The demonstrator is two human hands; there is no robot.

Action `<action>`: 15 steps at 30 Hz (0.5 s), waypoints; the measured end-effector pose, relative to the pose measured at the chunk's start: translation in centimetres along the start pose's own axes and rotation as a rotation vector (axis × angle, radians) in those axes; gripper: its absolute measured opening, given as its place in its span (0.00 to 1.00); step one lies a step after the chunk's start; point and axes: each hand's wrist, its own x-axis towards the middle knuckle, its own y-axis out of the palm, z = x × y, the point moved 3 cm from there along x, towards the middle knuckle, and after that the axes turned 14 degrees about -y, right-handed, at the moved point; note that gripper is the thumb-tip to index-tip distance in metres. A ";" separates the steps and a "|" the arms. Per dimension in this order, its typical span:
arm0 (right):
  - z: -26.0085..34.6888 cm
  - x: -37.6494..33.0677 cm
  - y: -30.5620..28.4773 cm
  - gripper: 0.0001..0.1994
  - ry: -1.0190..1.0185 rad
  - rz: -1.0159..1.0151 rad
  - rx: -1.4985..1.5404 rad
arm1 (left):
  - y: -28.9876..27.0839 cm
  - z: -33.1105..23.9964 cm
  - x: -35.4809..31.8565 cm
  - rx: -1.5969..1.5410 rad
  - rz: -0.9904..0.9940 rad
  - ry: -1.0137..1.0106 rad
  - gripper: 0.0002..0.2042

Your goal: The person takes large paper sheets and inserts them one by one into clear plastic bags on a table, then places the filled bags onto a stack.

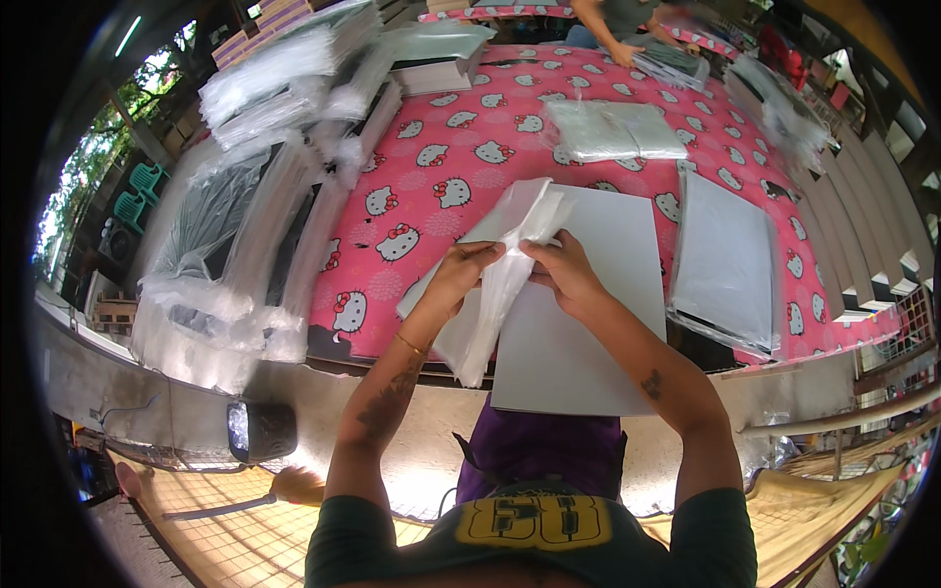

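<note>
Holds a narrow folded bundle of translucent white plastic film [490, 318] over a pale grey rectangular sheet [578, 348] on the pink, cat-printed table cover [426, 216]. Pinches the bundle near its middle with left hand [469, 269] and right hand [567, 272] set close together, presumably to stop loose folds from spreading. Has the sheet jutting past the cover's near edge (likely for easy reach).

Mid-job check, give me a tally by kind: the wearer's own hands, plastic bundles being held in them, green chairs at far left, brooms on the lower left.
Wearer's own hands: 2 (left hand, right hand)
White plastic bundle, held by both: 1
Green chairs: 2
Broom: 1
Total: 6
</note>
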 end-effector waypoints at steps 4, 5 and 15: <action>-1.1 1.4 0.4 0.21 -0.016 0.023 -0.037 | -2.8 -0.7 -0.3 -0.363 0.037 0.027 0.16; -1.1 1.3 0.8 0.21 -0.001 0.022 -0.034 | -4.9 0.0 1.2 -0.201 -0.189 0.213 0.16; -1.3 5.7 2.2 0.19 -0.056 0.004 -0.068 | -17.9 -14.2 4.5 0.975 -0.790 0.633 0.17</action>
